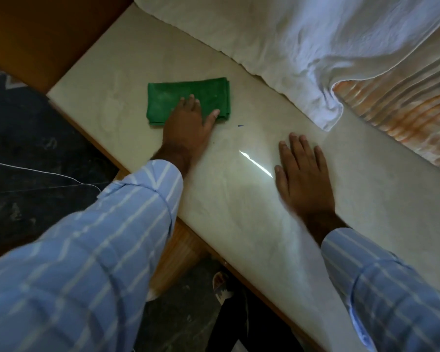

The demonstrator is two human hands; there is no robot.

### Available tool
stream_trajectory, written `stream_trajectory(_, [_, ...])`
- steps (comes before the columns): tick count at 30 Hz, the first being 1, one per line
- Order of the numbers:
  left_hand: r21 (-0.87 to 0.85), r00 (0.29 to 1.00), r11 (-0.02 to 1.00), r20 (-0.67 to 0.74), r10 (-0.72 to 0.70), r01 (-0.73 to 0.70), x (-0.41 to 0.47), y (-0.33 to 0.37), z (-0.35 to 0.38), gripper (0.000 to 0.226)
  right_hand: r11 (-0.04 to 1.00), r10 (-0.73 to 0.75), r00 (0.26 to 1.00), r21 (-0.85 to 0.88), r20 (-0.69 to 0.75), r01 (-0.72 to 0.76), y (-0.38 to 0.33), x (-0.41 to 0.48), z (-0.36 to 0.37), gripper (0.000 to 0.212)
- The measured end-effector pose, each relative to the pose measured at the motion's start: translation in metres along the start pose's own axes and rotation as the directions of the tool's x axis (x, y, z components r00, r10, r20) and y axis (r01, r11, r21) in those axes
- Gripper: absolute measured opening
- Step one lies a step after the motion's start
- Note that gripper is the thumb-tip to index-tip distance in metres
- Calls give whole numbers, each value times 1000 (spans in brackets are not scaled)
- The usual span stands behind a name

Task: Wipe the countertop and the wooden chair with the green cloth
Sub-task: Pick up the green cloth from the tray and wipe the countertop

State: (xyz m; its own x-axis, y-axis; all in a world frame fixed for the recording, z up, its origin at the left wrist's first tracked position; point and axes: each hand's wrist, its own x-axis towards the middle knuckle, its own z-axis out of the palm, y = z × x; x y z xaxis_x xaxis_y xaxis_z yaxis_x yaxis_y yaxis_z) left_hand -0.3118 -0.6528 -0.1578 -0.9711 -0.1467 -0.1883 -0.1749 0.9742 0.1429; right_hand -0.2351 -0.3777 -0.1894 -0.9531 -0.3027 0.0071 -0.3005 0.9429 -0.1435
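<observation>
Left hand [186, 120] flat on the folded green cloth [188, 100], fingers spread, pressing it onto the pale countertop [127, 59] near its far corner; right hand [302, 171] lies open, palm down on bare stone, bracing. The white sheet [302, 47] drapes just beside the cloth, so a wide stroke could snag it, and the cloth could slip off the edge; no chair is in view.

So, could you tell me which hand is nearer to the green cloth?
Left. The left hand lies flat on the green cloth, fingers on it. The right hand rests on the countertop, apart from the cloth.
</observation>
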Motion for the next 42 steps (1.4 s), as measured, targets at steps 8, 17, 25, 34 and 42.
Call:
stream_trajectory(8, [-30,987,990,79,140,-138,-120,25,28,79,1000,9,999,6,43,-9,-2,-1,-6,57])
stream_trajectory(17, [-5,963,964,48,265,-265,-110,10,23,66,1000,13,1000,-10,29,-12,-1,0,-1,58])
stream_trajectory(25, [-101,969,965,-71,235,-241,-34,27,19,57,1000,11,1000,-10,25,-11,2,1,5,59])
stream_trajectory(34, [-116,905,898,-89,415,-424,-48,49,37,55,999,38,998,27,53,-39,2,2,3,66])
stream_trajectory(42, [30,926,926,8,377,-377,-82,38,50,81,999,37,996,29,78,-39,2,3,3,66])
